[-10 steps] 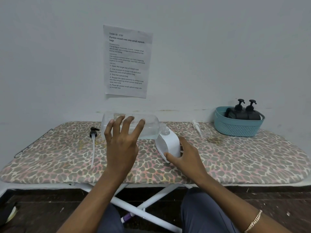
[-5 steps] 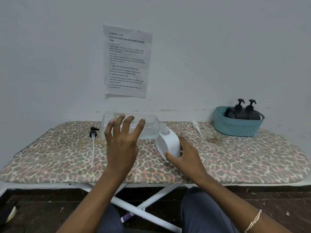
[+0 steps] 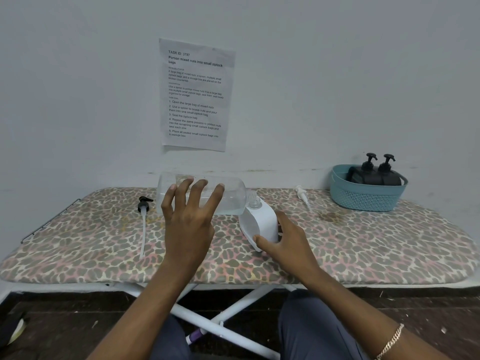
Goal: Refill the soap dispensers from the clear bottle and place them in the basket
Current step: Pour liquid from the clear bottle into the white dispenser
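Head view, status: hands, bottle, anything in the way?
Left hand holds bottle tipped flat, neck at dispenser mouth. Right hand grips dispenser. Two black dispensers in basket. Nothing blocking.

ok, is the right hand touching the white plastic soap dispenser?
Touching. Head view: the right hand grips the white plastic soap dispenser, thumb on its near edge, fingers round its right side.

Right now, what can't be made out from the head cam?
- Head view: fill level in the white dispenser; its opaque wall hides it.
- Head view: flow at the clear bottle neck; too small.
- Head view: left hand grip on that bottle; palm side faces away.
- Head view: black dispensers lower bodies; basket wall hides them.
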